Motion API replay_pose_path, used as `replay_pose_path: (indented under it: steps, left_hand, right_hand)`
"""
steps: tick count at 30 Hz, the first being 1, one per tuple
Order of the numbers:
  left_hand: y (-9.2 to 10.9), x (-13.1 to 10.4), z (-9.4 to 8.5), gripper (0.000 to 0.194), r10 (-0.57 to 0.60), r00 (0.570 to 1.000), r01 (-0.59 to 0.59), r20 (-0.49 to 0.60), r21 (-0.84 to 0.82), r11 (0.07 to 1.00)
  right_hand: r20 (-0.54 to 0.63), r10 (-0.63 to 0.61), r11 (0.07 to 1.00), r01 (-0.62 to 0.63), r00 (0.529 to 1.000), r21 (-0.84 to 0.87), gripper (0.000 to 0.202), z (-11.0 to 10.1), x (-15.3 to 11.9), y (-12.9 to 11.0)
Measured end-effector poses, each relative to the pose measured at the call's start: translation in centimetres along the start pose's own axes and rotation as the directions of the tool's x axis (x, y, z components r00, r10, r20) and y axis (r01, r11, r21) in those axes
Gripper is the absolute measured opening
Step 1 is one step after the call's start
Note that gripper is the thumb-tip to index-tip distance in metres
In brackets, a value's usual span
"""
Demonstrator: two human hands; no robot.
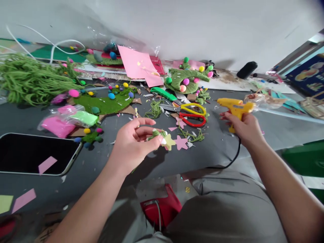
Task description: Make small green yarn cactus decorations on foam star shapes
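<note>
L hand [136, 141] is pinching green yarn pc [155, 134]; R hand [246, 130] is gripping yellow glue gun [236, 107]; scissors [180, 108] are lying btwn hands, farther out.

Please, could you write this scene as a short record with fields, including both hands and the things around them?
Left hand: the left hand pinches a small green yarn piece
At its fingertips: yellow star; whether it is held is unclear
Right hand: the right hand grips a yellow glue gun
Cutting tools: scissors with one yellow and one red handle; green cutter
Yarn: large green bundle, far left
Phone: dark-screened phone, pink paper strip on top
</note>
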State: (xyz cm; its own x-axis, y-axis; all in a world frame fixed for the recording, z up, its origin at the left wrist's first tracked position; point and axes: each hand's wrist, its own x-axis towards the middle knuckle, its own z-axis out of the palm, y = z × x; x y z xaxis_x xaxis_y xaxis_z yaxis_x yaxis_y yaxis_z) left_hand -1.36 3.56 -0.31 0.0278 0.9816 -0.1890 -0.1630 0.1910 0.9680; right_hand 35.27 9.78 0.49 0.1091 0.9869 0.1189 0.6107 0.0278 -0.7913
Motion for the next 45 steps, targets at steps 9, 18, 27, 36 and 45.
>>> replay_pose_path:
  steps: [9, 18, 27, 36, 45]
  left_hand:
    - [0.0, -0.1, 0.2, 0.044, 0.072, 0.996, -0.068, -0.050, 0.087, 0.994]
    - [-0.3, -0.6, 0.8, 0.039, 0.201, 0.976, -0.191, -0.078, 0.122, 0.974]
    - [-0.3, -0.8, 0.7, 0.039, 0.214, 0.975, -0.207, -0.055, 0.114, 0.972]
    - [-0.4, -0.6, 0.7, 0.042, 0.219, 0.975, -0.214, -0.047, 0.100, 0.972]
    - [-0.7, -0.4, 0.8, 0.045, 0.258, 0.964, -0.252, -0.065, 0.086, 0.964]
  right_hand:
    - [0.438, -0.162, 0.919, -0.026, 0.884, 0.393, 0.019, 2.8, -6.8, -5.8]
    - [0.498, -0.372, 0.922, 0.251, 0.783, 0.294, 0.013, 4.8, -7.9, -7.2]
    - [0.499, -0.379, 0.921, 0.261, 0.780, 0.291, 0.014, 4.9, -8.0, -7.1]
    - [0.510, -0.346, 0.934, 0.236, 0.788, 0.269, 0.011, 4.9, -8.1, -6.9]
    - [0.534, -0.239, 0.965, 0.136, 0.811, 0.225, 0.018, 4.9, -8.4, -7.0]
